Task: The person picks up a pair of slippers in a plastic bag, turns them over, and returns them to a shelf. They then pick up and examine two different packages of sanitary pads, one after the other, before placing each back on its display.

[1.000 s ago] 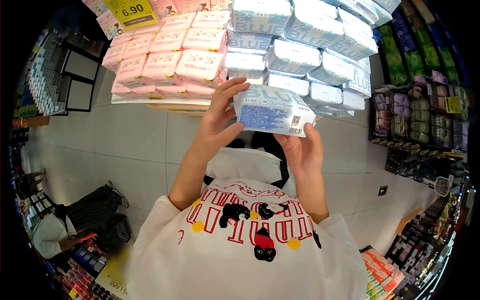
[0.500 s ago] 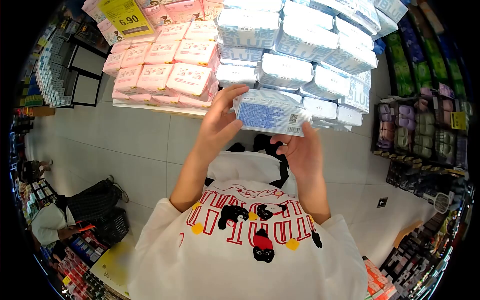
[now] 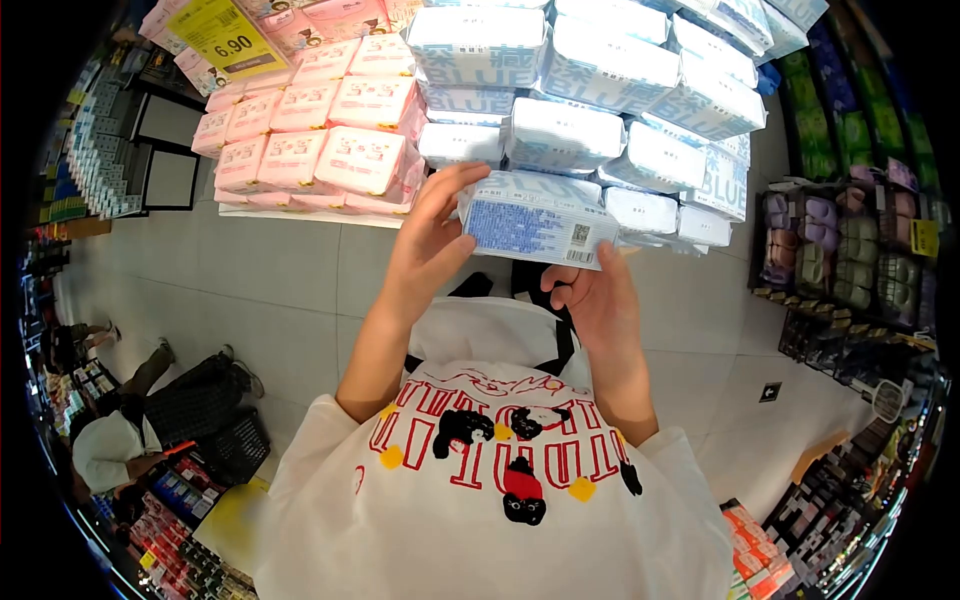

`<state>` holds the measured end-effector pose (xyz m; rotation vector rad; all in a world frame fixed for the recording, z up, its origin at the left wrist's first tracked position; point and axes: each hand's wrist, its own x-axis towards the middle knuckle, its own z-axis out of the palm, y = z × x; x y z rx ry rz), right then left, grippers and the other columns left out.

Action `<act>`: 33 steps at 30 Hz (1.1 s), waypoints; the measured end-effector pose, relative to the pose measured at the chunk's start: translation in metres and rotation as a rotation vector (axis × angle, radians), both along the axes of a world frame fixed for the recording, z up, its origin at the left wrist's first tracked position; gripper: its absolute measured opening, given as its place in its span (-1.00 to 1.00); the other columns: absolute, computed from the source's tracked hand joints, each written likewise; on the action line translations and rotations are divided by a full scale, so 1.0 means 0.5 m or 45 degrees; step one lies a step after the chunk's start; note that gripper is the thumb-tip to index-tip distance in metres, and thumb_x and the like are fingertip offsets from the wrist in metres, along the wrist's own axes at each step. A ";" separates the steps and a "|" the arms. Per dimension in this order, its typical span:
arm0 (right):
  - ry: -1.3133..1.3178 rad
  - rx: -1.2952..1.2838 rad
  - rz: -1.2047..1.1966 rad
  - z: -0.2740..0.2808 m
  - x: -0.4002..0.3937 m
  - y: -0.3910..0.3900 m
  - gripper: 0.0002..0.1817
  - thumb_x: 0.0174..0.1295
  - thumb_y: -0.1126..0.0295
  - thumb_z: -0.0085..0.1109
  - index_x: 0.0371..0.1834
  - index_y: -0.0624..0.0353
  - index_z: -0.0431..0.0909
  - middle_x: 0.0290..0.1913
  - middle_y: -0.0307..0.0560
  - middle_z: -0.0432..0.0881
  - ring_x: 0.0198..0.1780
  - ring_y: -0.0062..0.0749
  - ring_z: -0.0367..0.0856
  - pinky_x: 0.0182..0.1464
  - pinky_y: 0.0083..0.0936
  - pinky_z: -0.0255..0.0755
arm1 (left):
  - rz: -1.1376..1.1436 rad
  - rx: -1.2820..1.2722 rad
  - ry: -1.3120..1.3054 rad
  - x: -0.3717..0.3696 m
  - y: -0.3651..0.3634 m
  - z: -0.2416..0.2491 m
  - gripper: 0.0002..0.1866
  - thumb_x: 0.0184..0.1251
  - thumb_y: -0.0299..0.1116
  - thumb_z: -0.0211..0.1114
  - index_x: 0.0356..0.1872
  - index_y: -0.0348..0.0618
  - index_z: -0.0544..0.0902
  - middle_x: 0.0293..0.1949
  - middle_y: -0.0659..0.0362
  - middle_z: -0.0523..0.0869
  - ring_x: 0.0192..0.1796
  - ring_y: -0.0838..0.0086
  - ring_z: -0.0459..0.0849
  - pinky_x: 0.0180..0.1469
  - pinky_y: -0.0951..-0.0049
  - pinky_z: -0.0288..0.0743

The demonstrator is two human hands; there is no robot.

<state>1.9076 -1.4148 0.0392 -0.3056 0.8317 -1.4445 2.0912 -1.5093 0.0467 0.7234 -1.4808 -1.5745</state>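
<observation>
A white-and-blue tissue pack (image 3: 535, 228) is held in front of my chest, its side with dense blue print, a QR code and a barcode turned up to me. My left hand (image 3: 432, 228) grips its left end, fingers over the top edge and thumb on the printed side. At the lower right corner my right hand (image 3: 600, 300) pinches the pack, with the other fingers curled beneath it. Just beyond stand stacked blue-and-white packs (image 3: 565, 135) of the same look. Pink packs (image 3: 360, 160) are piled to their left.
A yellow price sign (image 3: 230, 40) reading 6.90 stands over the pink packs. On the right is a rack of slippers (image 3: 850, 240). A person (image 3: 110, 450) with a dark basket (image 3: 240, 445) is at the left. Tiled floor (image 3: 300, 270) lies around the display.
The pack and both hands have shifted slightly left in view, still in the same hold. The display also sits a little differently in view. More of the person at the left shows.
</observation>
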 end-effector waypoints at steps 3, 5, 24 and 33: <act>0.009 0.003 -0.004 -0.006 0.005 -0.001 -0.49 0.31 0.19 -0.04 0.21 0.24 0.12 -0.13 0.06 0.59 -0.36 -0.31 0.64 -0.51 -0.56 0.52 | -0.006 0.012 -0.008 0.006 0.000 -0.002 -0.30 -0.08 -0.33 0.07 0.22 -0.39 0.34 0.28 -0.01 0.34 0.39 0.26 0.17 0.41 0.30 -0.08; -0.017 0.002 0.000 -0.015 0.009 0.004 -0.46 0.31 0.19 -0.05 0.24 0.24 0.10 -0.12 0.08 0.58 -0.36 -0.29 0.64 -0.51 -0.54 0.53 | -0.016 0.010 -0.007 0.013 0.001 -0.005 -0.31 -0.07 -0.31 0.08 0.22 -0.39 0.35 0.29 -0.02 0.33 0.40 0.26 0.16 0.41 0.29 -0.08; 0.702 -0.610 -0.139 -0.003 0.082 0.044 0.11 -0.32 0.64 0.26 0.42 0.04 -0.13 0.36 0.14 0.17 0.32 -0.16 0.27 0.18 -0.34 0.38 | -0.252 -0.462 0.135 0.075 0.019 -0.011 -0.23 -0.24 -0.51 0.22 0.24 -0.29 0.39 0.41 -0.19 0.08 0.47 0.07 0.01 0.39 0.18 -0.06; 0.739 -0.611 -0.040 0.015 0.105 0.055 0.12 -0.39 0.65 0.25 0.39 -0.01 -0.10 0.36 0.09 0.13 0.26 -0.21 0.31 -0.07 -0.49 0.50 | -0.248 -0.446 0.156 0.108 0.033 -0.015 -0.22 -0.25 -0.60 0.16 0.25 -0.31 0.36 0.41 -0.18 0.07 0.49 0.08 -0.04 0.40 0.18 -0.09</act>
